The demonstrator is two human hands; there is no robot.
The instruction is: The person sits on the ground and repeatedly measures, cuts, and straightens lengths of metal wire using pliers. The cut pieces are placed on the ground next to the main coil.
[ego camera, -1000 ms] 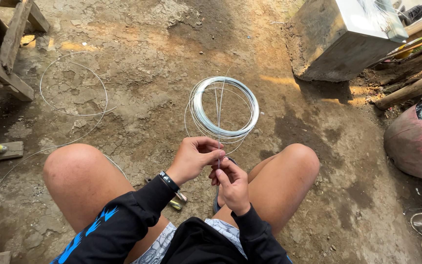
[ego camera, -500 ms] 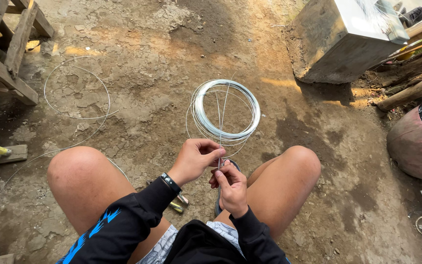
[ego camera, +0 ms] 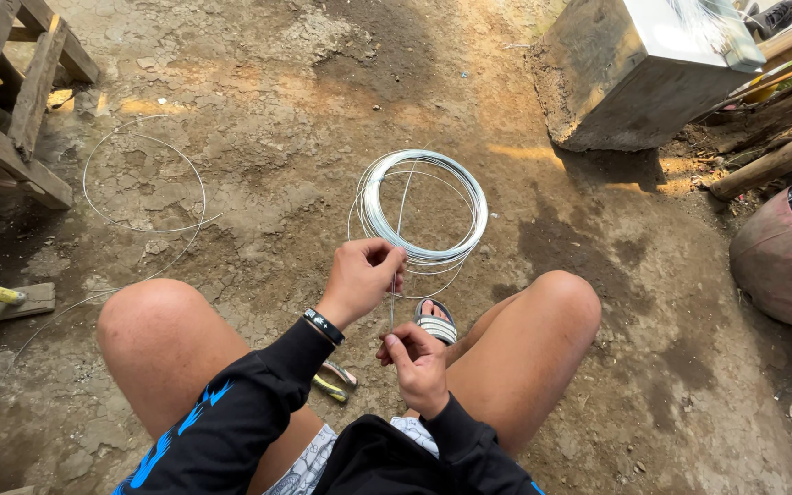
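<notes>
Wire strand (ego camera: 393, 302): thin, silver, running approx. vertical betw. both hands, above the gap betw. the knees; upper end leading toward the coil.
Wire coil (ego camera: 425, 207): silver, multi-loop, lying flat on dirt ground (ego camera: 304, 110) just ahead of the hands.
Left hand (ego camera: 360, 275): fingers curling shut, pinching strand at its upper part; black wristband (ego camera: 323, 326) on wrist.
Right hand (ego camera: 417, 365): lower, nearer body; thumb & forefinger closing on strand's lower end.
Sandal (ego camera: 435, 321): striped, under hands.
Loose wire loop (ego camera: 144, 174): single, lying left, well apart from coil.
Wooden frame (ego camera: 11, 101): far left.
Concrete block (ego camera: 634, 82): upper right.
Pliers w/ yellow grips (ego camera: 334, 383): lying betw. legs, partly hidden.
</notes>
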